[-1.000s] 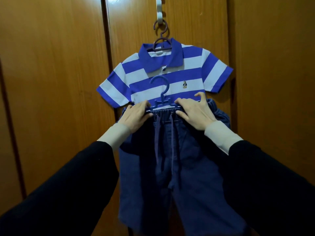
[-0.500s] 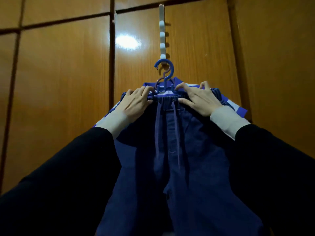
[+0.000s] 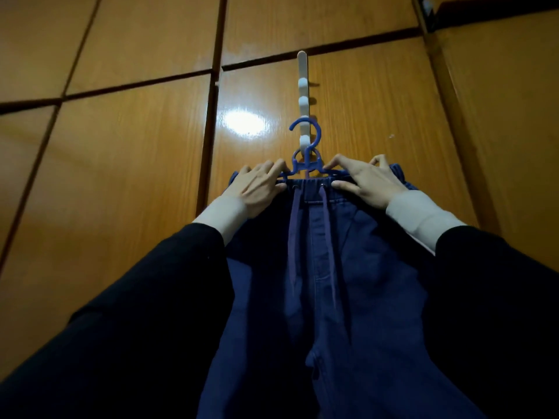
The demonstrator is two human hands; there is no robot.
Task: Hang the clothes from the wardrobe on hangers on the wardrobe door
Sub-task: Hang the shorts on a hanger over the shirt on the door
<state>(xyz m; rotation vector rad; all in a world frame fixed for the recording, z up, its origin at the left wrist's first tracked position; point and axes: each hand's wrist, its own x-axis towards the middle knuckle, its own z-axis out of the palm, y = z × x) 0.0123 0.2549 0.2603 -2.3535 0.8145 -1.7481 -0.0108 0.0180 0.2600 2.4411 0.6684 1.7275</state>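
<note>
From my remote seat I look up along two black sleeves with pale cuffs toward the wooden wardrobe door [image 3: 130, 164]. On the left, my left hand [image 3: 258, 189] grips the waistband of the dark blue trousers [image 3: 329, 297], its fingers [image 3: 273, 168] curled over the top edge and onto the left arm of the blue hanger [image 3: 305, 164]. In the middle, the hanger's hook curves around the white hook strip [image 3: 303, 95] that runs down the door face, looped at one of its lower knobs; a second, darker hook sits just behind it at the same spot. Two drawstrings [image 3: 292, 234] dangle from the waistband down the front of the trousers, which hang flat against the door. On the right, my right hand [image 3: 367, 184] pinches the other side of the waistband, thumb on the front of the cloth and fingertips over the hanger's right arm.
</note>
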